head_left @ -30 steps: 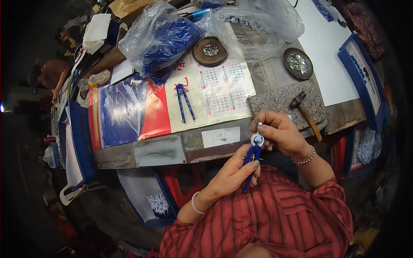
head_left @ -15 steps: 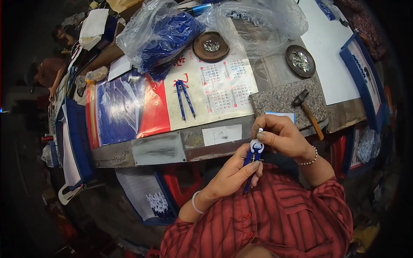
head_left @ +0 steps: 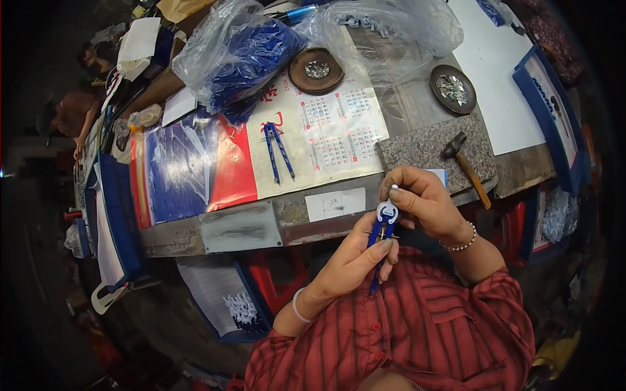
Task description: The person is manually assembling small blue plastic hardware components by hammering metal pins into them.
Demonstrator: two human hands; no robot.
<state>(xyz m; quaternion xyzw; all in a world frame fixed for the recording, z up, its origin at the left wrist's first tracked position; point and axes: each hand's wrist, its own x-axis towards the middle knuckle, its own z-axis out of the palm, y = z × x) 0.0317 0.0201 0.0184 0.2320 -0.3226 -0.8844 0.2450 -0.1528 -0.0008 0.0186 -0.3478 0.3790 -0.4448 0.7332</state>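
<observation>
A drawing compass with blue legs and a white head is held up in front of my shirt. My left hand is closed around its legs, thumb on top, with the thin metal cross screw showing beside the fingers. At the head's white knob, my right hand pinches with thumb and forefinger; its other fingers are curled and partly hidden. Another blue compass lies on the table with its legs apart, across the calendar sheet.
A hammer rests on a granite slab. Beyond are two round dishes, one on the left and one on the right, holding small metal pieces. Plastic bags cover the back. Blue trays stand at the sides.
The compass has tilted a little in my hands, and its white head now shows more of its front face. Both hands keep their grip.
</observation>
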